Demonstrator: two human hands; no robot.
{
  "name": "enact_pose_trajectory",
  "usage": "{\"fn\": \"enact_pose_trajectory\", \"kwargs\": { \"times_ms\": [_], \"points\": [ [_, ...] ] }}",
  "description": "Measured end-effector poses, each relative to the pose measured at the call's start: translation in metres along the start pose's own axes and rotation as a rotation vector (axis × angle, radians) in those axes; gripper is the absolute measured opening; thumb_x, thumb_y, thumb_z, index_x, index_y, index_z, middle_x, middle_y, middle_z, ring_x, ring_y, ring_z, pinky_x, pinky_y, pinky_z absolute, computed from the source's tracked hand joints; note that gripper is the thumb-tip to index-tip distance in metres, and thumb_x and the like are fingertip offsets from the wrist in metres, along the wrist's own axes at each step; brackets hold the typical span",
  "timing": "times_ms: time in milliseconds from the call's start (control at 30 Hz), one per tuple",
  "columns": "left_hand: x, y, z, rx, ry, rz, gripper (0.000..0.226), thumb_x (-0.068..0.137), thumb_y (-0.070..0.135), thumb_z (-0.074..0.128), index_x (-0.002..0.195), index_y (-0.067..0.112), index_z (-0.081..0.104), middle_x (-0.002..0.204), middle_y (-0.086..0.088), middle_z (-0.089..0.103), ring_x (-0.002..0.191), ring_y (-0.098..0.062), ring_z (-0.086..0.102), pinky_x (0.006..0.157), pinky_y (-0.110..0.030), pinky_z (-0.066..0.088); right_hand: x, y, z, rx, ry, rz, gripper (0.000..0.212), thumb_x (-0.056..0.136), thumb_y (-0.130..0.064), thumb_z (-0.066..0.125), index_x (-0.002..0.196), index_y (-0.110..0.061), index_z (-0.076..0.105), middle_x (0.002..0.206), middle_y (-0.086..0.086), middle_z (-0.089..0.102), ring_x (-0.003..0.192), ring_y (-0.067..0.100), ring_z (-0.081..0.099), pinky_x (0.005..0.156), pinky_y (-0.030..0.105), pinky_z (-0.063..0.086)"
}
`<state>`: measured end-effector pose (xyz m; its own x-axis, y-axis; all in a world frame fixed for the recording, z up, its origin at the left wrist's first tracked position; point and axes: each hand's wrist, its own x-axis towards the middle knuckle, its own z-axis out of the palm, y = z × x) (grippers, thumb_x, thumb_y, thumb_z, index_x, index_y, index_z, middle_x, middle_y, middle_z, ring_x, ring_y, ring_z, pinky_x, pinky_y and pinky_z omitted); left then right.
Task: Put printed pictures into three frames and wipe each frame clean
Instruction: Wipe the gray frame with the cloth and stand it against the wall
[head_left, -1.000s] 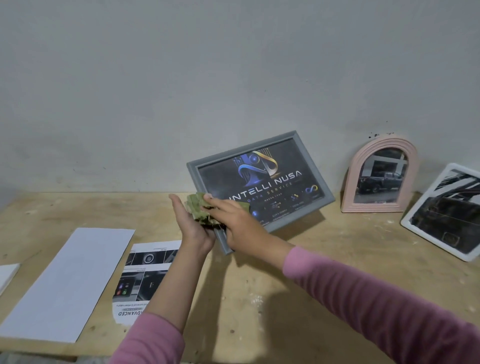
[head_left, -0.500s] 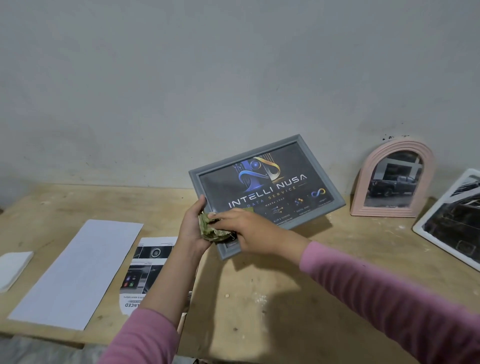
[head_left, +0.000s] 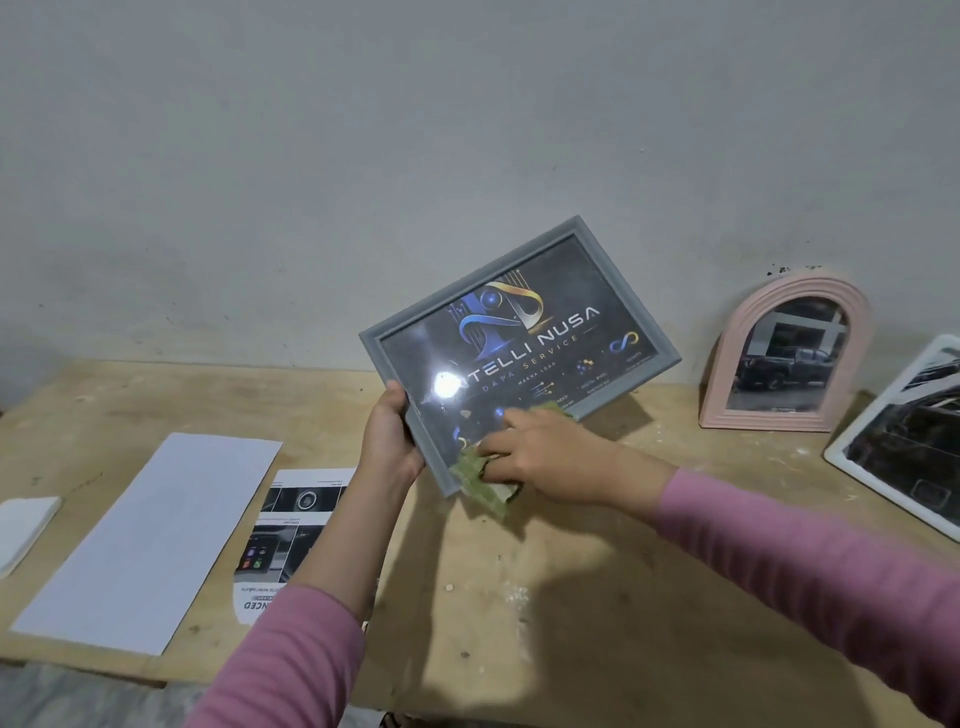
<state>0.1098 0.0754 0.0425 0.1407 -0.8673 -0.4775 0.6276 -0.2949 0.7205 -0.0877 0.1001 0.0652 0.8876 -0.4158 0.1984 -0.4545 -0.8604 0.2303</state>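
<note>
At the far left edge of the counter (head_left: 597, 649) I see a small white pad (head_left: 23, 527), then a long blank white sheet (head_left: 150, 540) lying flat, and just beside it a printed picture (head_left: 283, 540) with car-interior photos, partly hidden under my left forearm. My left hand (head_left: 389, 441) comes next: its grip is closed round the left edge of the grey frame (head_left: 519, 353), thumb on the front border, fingers behind and out of sight. That frame is held tilted above the counter, near the middle of the scene, with a dark poster reading "NUSA DATA SERVICE" inside and a bright glare spot on the glass. My right hand (head_left: 545, 457) lies at the frame's near lower corner, fingers curled over a crumpled green cloth (head_left: 483, 483) and pressing it against the glass and border. Further right, a pink arched frame (head_left: 784, 353) stands upright against the wall, holding a picture of a dark pickup truck. At the far right edge a white frame (head_left: 904, 441) leans at an angle, showing a dark car picture, partly cut off by the view.
</note>
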Motion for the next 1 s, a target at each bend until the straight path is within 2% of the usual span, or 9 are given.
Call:
{"fn": "enact_pose_trajectory", "kwargs": {
  "times_ms": [100, 200, 333, 467, 567, 733, 833, 900, 1000],
  "points": [
    [0.004, 0.006, 0.0, 0.075, 0.011, 0.109, 0.036, 0.101, 0.035, 0.035, 0.11, 0.012, 0.061, 0.102, -0.015, 0.067, 0.08, -0.03, 0.066, 0.058, -0.037, 0.056, -0.011, 0.027, -0.008, -0.089, 0.004, 0.2, 0.021, 0.051, -0.01, 0.077, 0.066, -0.022, 0.067, 0.072, -0.003, 0.064, 0.059, 0.025, 0.057, 0.046, 0.024, 0.038],
    [0.006, 0.005, 0.001, 0.173, 0.01, 0.177, 0.037, 0.1, 0.034, 0.039, 0.114, 0.009, 0.063, 0.108, -0.017, 0.067, 0.089, -0.031, 0.066, 0.073, -0.043, 0.056, -0.011, 0.036, -0.012, -0.047, 0.175, 0.465, 0.037, 0.043, 0.004, 0.077, 0.077, -0.012, 0.071, 0.083, 0.006, 0.067, 0.063, 0.031, 0.057, 0.046, 0.029, 0.045],
    [0.001, -0.005, 0.019, 0.229, -0.05, 0.227, 0.032, 0.101, 0.027, 0.04, 0.103, 0.006, 0.063, 0.11, -0.024, 0.064, 0.096, -0.034, 0.062, 0.091, -0.052, 0.051, 0.012, -0.006, 0.001, 0.024, 0.368, 0.277, 0.043, 0.07, -0.004, 0.044, 0.103, -0.016, 0.07, 0.117, 0.009, 0.066, 0.071, 0.03, 0.059, 0.053, 0.032, 0.049],
    [0.002, -0.003, 0.025, 0.25, -0.056, 0.262, 0.033, 0.102, 0.027, 0.039, 0.099, 0.006, 0.065, 0.109, -0.025, 0.065, 0.096, -0.033, 0.063, 0.094, -0.054, 0.049, -0.001, -0.035, 0.041, -0.087, 0.182, 0.18, 0.037, 0.065, -0.008, 0.068, 0.098, -0.024, 0.066, 0.134, 0.005, 0.056, 0.077, 0.027, 0.057, 0.06, 0.03, 0.046],
    [0.002, -0.005, 0.019, 0.247, -0.022, 0.254, 0.034, 0.102, 0.028, 0.038, 0.095, 0.011, 0.066, 0.102, -0.017, 0.069, 0.093, -0.032, 0.064, 0.094, -0.055, 0.049, -0.017, -0.03, 0.051, -0.169, 0.19, 0.189, 0.042, 0.067, -0.006, 0.064, 0.105, -0.025, 0.065, 0.132, 0.005, 0.057, 0.085, 0.027, 0.051, 0.065, 0.033, 0.045],
    [0.0, -0.014, 0.012, 0.239, 0.038, 0.258, 0.031, 0.102, 0.024, 0.039, 0.093, 0.013, 0.066, 0.098, -0.013, 0.069, 0.088, -0.029, 0.064, 0.091, -0.051, 0.052, -0.029, -0.015, 0.046, -0.324, 0.068, 0.154, 0.011, 0.068, -0.008, 0.066, 0.075, -0.016, 0.068, 0.119, 0.015, 0.063, 0.077, 0.028, 0.052, 0.065, 0.037, 0.039],
    [0.002, -0.01, 0.012, 0.265, 0.077, 0.314, 0.031, 0.102, 0.024, 0.04, 0.088, 0.012, 0.065, 0.096, -0.012, 0.068, 0.089, -0.028, 0.062, 0.093, -0.049, 0.051, -0.032, -0.004, 0.038, -0.35, 0.019, 0.334, 0.015, 0.057, -0.009, 0.073, 0.072, -0.013, 0.07, 0.11, 0.016, 0.066, 0.072, 0.029, 0.054, 0.064, 0.038, 0.038],
    [0.002, -0.009, 0.014, 0.265, 0.093, 0.346, 0.032, 0.102, 0.023, 0.041, 0.083, 0.012, 0.064, 0.092, -0.012, 0.066, 0.087, -0.026, 0.06, 0.092, -0.048, 0.05, -0.028, -0.007, 0.032, -0.276, 0.147, 0.439, 0.016, 0.06, -0.008, 0.065, 0.073, -0.015, 0.069, 0.109, 0.013, 0.067, 0.068, 0.027, 0.054, 0.06, 0.033, 0.039],
    [0.0, -0.015, 0.022, 0.272, 0.078, 0.389, 0.032, 0.1, 0.023, 0.042, 0.077, 0.011, 0.06, 0.088, -0.013, 0.06, 0.085, -0.024, 0.054, 0.085, -0.044, 0.049, -0.013, -0.031, 0.04, -0.158, 0.336, 0.283, 0.021, 0.075, -0.006, 0.054, 0.09, -0.015, 0.066, 0.122, 0.015, 0.063, 0.072, 0.027, 0.055, 0.061, 0.032, 0.043]
  ]
}}
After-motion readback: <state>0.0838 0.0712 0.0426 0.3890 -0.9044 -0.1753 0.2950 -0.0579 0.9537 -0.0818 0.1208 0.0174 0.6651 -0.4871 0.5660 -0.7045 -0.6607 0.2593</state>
